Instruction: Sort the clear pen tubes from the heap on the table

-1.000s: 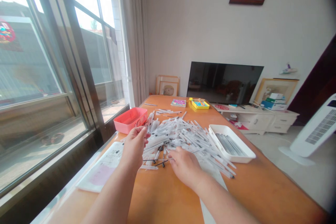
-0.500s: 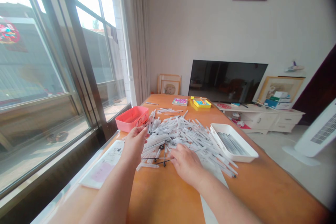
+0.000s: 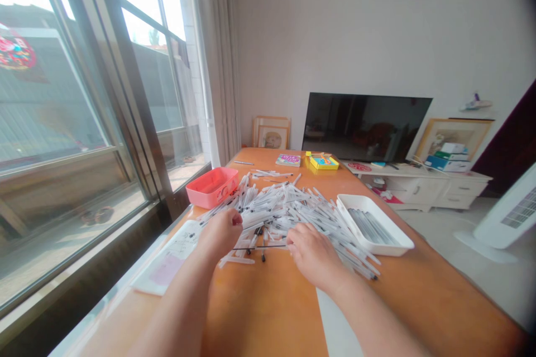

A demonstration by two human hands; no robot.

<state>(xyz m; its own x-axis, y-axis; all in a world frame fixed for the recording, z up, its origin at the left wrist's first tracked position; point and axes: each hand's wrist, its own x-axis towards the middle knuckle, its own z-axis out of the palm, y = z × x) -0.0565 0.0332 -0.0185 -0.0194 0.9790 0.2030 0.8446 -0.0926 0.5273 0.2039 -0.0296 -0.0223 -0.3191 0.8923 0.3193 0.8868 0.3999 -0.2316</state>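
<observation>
Beside the pens on the worktop, the right hand had shifted away from the left hand, seemingly pinching one end of a dark rod now stretched between them, apparently drawn clear, while what the curled left held was unclear.
</observation>
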